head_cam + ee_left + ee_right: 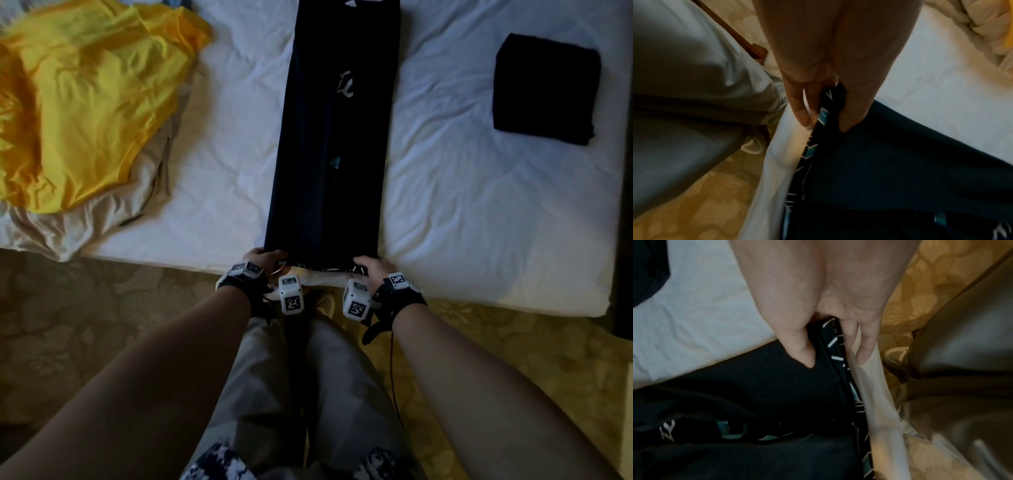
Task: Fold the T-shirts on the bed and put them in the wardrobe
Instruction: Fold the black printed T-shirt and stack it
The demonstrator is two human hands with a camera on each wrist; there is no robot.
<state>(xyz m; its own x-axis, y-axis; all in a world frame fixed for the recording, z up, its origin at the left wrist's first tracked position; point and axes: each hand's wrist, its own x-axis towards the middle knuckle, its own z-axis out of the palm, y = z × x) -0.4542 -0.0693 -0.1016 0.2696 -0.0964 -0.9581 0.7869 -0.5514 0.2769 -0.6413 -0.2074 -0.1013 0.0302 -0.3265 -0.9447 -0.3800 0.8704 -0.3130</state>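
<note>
A black T-shirt [332, 154] with a white print lies folded into a long narrow strip down the middle of the white bed [479, 205], its hem at the near edge. My left hand [265, 260] pinches the hem's near left corner and my right hand [371, 265] pinches the near right corner. In the left wrist view the left hand [825, 123] has its thumb on top of the black T-shirt [900, 162] and its fingers beneath. The right wrist view shows the same for the right hand [834, 360] on the black T-shirt [756, 386].
A crumpled yellow T-shirt [85, 102] lies at the bed's left on a beige garment [68, 233]. A folded black T-shirt [544, 89] sits at the right. Patterned carpet [102, 308] and my grey-trousered legs [274, 394] are below the bed edge. Dark furniture [623, 240] stands at the far right.
</note>
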